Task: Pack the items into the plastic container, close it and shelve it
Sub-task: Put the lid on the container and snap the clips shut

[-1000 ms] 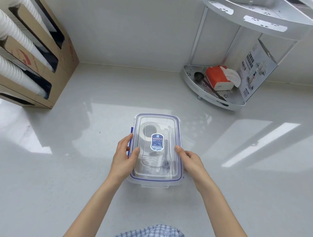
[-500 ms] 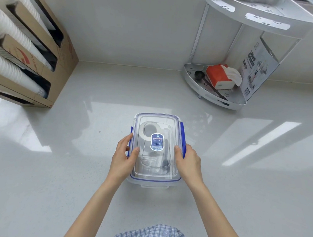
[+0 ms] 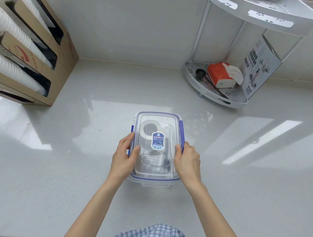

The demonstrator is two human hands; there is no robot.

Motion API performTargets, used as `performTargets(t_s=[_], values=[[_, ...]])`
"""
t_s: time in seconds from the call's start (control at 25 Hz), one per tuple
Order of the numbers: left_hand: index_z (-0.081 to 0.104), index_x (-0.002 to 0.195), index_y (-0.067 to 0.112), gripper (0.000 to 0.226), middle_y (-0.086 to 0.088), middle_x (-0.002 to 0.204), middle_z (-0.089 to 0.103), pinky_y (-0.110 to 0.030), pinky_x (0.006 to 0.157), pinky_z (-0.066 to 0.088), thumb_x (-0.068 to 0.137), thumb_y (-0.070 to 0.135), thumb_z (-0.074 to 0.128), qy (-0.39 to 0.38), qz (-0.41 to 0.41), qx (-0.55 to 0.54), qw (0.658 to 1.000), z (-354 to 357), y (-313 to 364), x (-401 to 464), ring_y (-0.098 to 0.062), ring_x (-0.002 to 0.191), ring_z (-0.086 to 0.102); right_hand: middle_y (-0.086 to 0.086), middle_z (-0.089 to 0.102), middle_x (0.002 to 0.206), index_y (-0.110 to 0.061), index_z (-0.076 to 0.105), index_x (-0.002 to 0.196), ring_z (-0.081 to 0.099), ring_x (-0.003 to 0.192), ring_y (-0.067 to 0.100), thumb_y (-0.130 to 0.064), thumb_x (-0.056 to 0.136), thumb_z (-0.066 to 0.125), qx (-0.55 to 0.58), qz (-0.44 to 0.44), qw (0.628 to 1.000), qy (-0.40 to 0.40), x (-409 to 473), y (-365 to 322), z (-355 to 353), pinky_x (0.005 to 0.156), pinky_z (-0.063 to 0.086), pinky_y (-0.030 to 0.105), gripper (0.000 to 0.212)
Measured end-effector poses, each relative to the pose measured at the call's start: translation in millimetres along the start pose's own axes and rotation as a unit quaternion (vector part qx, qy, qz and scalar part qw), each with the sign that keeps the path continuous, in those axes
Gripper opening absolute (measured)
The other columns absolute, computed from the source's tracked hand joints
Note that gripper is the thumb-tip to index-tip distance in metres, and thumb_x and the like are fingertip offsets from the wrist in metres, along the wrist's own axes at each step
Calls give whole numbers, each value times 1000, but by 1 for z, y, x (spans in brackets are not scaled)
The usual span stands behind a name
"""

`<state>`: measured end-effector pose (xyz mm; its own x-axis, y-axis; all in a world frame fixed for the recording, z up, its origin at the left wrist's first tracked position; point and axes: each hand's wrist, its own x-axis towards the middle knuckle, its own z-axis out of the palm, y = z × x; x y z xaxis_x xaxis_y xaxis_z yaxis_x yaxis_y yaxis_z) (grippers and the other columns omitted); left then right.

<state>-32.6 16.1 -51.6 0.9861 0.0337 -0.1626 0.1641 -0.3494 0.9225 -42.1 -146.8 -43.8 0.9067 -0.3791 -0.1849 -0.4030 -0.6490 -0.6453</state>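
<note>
Gripping the lidded plastic container point(image 3: 156, 148) at mid-counter point(image 3: 72, 167), long axis running twelve to six, your left hand point(image 3: 124, 156) and right hand point(image 3: 187, 161) curled fingers round its nine and three o'clock sides

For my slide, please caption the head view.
Both hands grip the lidded container on the counter.

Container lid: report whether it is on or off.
On. The clear lid sits flat over the container; latch engagement cannot be told.
</note>
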Motion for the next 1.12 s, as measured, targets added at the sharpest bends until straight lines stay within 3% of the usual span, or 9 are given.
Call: performTargets(t_s=[0.12, 0.32, 0.44, 0.56, 0.8, 0.84, 0.96, 1.12], values=[[36, 132, 24, 46, 2, 138, 39, -30, 87, 40, 89, 17, 49, -2, -12, -18, 1000, 0, -1, 0, -14, 111, 43, 24, 57, 105, 4, 52, 98, 53, 95, 37, -23, 97, 35, 18, -2, 1000, -3, -1, 0, -1, 80, 40, 38, 32], [18, 140, 16, 72, -5, 144, 36, -29, 96, 31, 84, 37, 56, -40, -172, -77, 981, -7, -7, 3, -16, 124, 38, 15, 48, 89, -10, 40, 79, 42, 79, 26, -23, 96, 37, 55, 1, 998, -11, -3, 1, -3, 72, 35, 34, 22], [27, 138, 10, 75, -3, 134, 47, -31, 95, 39, 80, 47, 56, -77, -224, -63, 969, -12, -12, 5, -19, 116, 47, 11, 45, 86, -10, 38, 78, 41, 78, 25, -22, 96, 37, 61, 0, 998, -10, -3, 2, -2, 71, 32, 30, 22], [51, 116, 15, 49, 5, 102, 62, -23, 63, 45, 78, 46, 59, -60, -200, -79, 975, -12, -11, 6, -10, 86, 59, 10, 44, 87, -12, 37, 80, 40, 78, 24, -23, 96, 37, 66, 1, 998, -11, -4, 2, -2, 71, 32, 30, 20], [60, 107, 14, 29, 9, 80, 62, -4, 53, 44, 85, 32, 56, -35, -137, -84, 986, -7, -4, 0, 1, 69, 55, 10, 44, 86, -10, 37, 79, 40, 77, 25, -22, 96, 37, 74, 2, 997, -11, -4, 2, -1, 71, 32, 31, 21], [59, 109, 15, 28, 6, 85, 62, -6, 58, 45, 87, 31, 53, -30, -126, -74, 989, -5, -1, -1, -1, 72, 56, 10, 44, 87, -10, 37, 79, 40, 77, 25, -22, 96, 37, 75, 1, 997, -12, -4, 3, -1, 71, 32, 31, 21], [51, 121, 19, 33, -9, 111, 60, -32, 89, 46, 90, 30, 46, -19, -99, -44, 994, -2, 0, -3, -23, 100, 55, 9, 44, 88, -11, 37, 80, 41, 78, 24, -22, 96, 37, 78, 2, 997, -13, -4, 2, -1, 72, 33, 31, 20], [49, 123, 17, 34, -24, 115, 55, -44, 99, 40, 91, 27, 44, -8, -91, -32, 995, 1, -3, -3, -38, 110, 49, 10, 44, 86, -10, 36, 78, 40, 77, 25, -22, 96, 37, 75, 3, 997, -8, -5, 3, 0, 72, 32, 31, 22]])
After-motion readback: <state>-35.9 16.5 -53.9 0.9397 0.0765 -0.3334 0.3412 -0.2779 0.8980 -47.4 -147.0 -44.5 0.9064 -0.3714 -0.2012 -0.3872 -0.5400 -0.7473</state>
